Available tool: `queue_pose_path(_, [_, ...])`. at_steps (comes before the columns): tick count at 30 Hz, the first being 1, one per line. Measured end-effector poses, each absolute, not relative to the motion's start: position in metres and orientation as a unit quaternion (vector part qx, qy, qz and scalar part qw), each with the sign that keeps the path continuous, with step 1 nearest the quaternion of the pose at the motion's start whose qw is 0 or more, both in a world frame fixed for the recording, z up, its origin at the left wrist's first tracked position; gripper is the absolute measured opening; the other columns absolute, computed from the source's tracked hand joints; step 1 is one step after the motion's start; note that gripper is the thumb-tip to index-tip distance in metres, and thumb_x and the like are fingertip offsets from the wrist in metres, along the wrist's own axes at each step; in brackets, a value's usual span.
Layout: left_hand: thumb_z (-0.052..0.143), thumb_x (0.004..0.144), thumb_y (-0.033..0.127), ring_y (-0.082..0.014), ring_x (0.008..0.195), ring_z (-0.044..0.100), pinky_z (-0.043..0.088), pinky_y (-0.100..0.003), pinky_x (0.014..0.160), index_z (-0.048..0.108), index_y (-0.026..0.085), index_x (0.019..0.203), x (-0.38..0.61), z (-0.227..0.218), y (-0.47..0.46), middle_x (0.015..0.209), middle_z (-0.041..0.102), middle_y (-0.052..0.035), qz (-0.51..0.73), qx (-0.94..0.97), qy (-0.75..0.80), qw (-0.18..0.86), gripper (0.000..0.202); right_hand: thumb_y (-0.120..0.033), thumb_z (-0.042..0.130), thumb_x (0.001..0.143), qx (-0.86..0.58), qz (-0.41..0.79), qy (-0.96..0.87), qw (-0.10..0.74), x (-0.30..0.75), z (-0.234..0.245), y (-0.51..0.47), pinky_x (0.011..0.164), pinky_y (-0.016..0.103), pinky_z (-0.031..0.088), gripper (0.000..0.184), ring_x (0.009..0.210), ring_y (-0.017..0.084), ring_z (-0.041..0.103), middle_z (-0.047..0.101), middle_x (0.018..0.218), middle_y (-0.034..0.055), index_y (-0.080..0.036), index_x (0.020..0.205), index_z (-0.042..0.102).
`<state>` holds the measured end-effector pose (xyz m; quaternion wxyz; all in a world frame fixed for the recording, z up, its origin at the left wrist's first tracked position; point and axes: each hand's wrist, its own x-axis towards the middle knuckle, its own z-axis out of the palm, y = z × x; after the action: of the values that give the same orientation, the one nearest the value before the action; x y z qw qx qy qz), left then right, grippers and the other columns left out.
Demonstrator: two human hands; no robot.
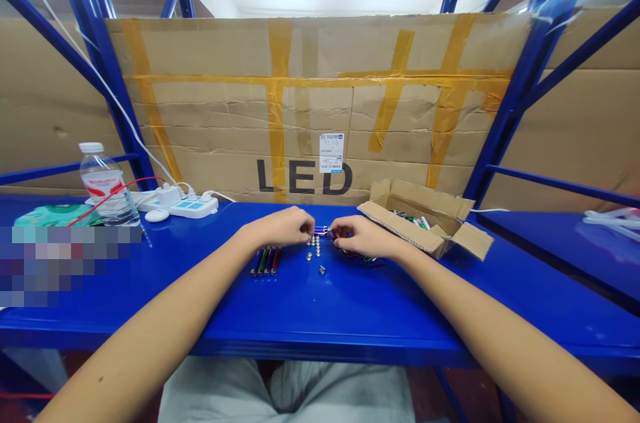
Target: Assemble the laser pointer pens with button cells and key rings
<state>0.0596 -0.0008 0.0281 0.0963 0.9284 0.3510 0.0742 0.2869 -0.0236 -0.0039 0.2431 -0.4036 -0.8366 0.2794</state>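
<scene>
Between my two hands is a short, shiny purple-blue metal tube. My left hand has its fingers bent closed at the tube's left end. At the other end, the thumb and fingers of my right hand are pinched together, with a bit of red showing by the fingertips. Small silvery round pieces lie in a loose group just below, and a single silvery piece rests nearer me. A row of coloured metal tubes lies below my left wrist. More coloured pieces are partly hidden under my right hand.
An open cardboard box holding several coloured tubes stands at right. On the left are a water bottle, a white power strip with cables, and a green packet. A large taped cardboard sheet stands behind the blue table.
</scene>
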Motion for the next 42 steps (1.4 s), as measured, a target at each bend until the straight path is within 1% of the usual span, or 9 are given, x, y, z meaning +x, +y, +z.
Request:
queue_pose_path(3, [0.052, 0.085, 0.02, -0.013, 0.075, 0.06, 0.043, -0.024, 0.068, 0.068, 0.016, 0.091, 0.064, 0.028, -0.002, 0.085, 0.07, -0.0028, 0.23, 0.919, 0.31, 0.085, 0.017, -0.017, 0.054, 0.076, -0.411, 0.276, -0.83, 0.257, 0.286, -0.004, -0.024, 0.056, 0.024, 0.043, 0.01, 0.058, 0.012, 0.054, 0.059, 0.067, -0.002, -0.017, 0.084, 0.06])
queue_pose_path(5, [0.053, 0.087, 0.021, -0.0131, 0.076, 0.062, 0.045, -0.025, 0.071, 0.068, 0.016, 0.093, 0.069, 0.025, -0.004, 0.086, 0.071, -0.0028, 0.287, 0.913, 0.281, 0.073, 0.017, -0.019, 0.054, 0.077, -0.406, 0.269, -0.832, 0.266, 0.286, -0.003, -0.024, 0.057, 0.025, 0.043, 0.01, 0.059, 0.013, 0.054, 0.06, 0.068, -0.0015, -0.017, 0.085, 0.061])
queue_pose_path(11, [0.053, 0.089, 0.015, -0.0152, 0.084, 0.067, 0.048, -0.027, 0.078, 0.07, 0.017, 0.099, 0.079, 0.011, -0.003, 0.094, 0.074, -0.0037, 0.308, 0.921, 0.233, 0.041, 0.02, -0.022, 0.057, 0.077, -0.392, 0.259, -0.832, 0.296, 0.284, 0.0, -0.024, 0.061, 0.027, 0.042, 0.005, 0.061, 0.013, 0.053, 0.058, 0.064, -0.0021, -0.017, 0.076, 0.058])
queue_pose_path(15, [0.054, 0.088, 0.016, -0.0164, 0.086, 0.068, 0.049, -0.029, 0.079, 0.071, 0.018, 0.1, 0.079, 0.009, -0.002, 0.096, 0.075, -0.0043, 0.317, 0.921, 0.226, 0.018, 0.02, -0.02, 0.057, 0.078, -0.381, 0.28, -0.819, 0.325, 0.285, -0.001, -0.021, 0.062, 0.027, 0.044, 0.005, 0.061, 0.013, 0.054, 0.059, 0.065, -0.0021, -0.017, 0.081, 0.06])
queue_pose_path(19, [0.052, 0.088, 0.017, -0.0148, 0.081, 0.066, 0.048, -0.027, 0.076, 0.07, 0.018, 0.099, 0.077, 0.015, -0.006, 0.092, 0.074, -0.0035, 0.324, 0.916, 0.237, 0.017, 0.021, -0.013, 0.057, 0.078, -0.385, 0.183, -0.836, 0.346, 0.289, -0.005, -0.015, 0.069, 0.028, 0.047, 0.013, 0.071, 0.014, 0.059, 0.064, 0.079, 0.0015, -0.017, 0.088, 0.064])
queue_pose_path(21, [0.051, 0.087, 0.016, -0.0139, 0.077, 0.065, 0.047, -0.026, 0.073, 0.07, 0.018, 0.097, 0.074, 0.019, -0.007, 0.088, 0.073, -0.0026, 0.296, 0.921, 0.253, 0.019, 0.022, -0.009, 0.055, 0.078, -0.385, 0.132, -0.847, 0.342, 0.291, -0.007, -0.013, 0.071, 0.028, 0.047, 0.017, 0.074, 0.014, 0.06, 0.064, 0.085, 0.0029, -0.017, 0.089, 0.065])
queue_pose_path(24, [0.051, 0.083, 0.015, -0.0144, 0.076, 0.063, 0.045, -0.025, 0.071, 0.071, 0.02, 0.094, 0.067, 0.023, -0.005, 0.086, 0.072, -0.0018, 0.192, 0.942, 0.276, 0.015, 0.022, -0.005, 0.054, 0.077, -0.382, 0.099, -0.858, 0.329, 0.292, -0.009, -0.011, 0.072, 0.028, 0.047, 0.02, 0.074, 0.013, 0.06, 0.063, 0.088, 0.0034, -0.017, 0.089, 0.065])
queue_pose_path(30, [0.053, 0.079, 0.012, -0.0154, 0.082, 0.064, 0.044, -0.024, 0.074, 0.073, 0.024, 0.098, 0.06, 0.021, 0.0, 0.094, 0.074, -0.0014, 0.023, 0.955, 0.289, 0.062, 0.03, -0.003, 0.055, 0.076, -0.385, 0.087, -0.866, 0.308, 0.291, -0.009, -0.012, 0.073, 0.027, 0.046, 0.021, 0.076, 0.014, 0.06, 0.064, 0.086, 0.0032, -0.017, 0.088, 0.065])
queue_pose_path(42, [0.062, 0.078, 0.017, -0.0148, 0.079, 0.063, 0.043, -0.023, 0.071, 0.073, 0.022, 0.096, 0.064, 0.018, 0.0, 0.091, 0.073, -0.0016, -0.033, 0.947, 0.304, 0.095, 0.022, -0.005, 0.056, 0.078, -0.404, 0.089, -0.863, 0.288, 0.287, -0.006, -0.018, 0.071, 0.027, 0.044, 0.017, 0.073, 0.015, 0.059, 0.065, 0.082, 0.0031, -0.016, 0.089, 0.064])
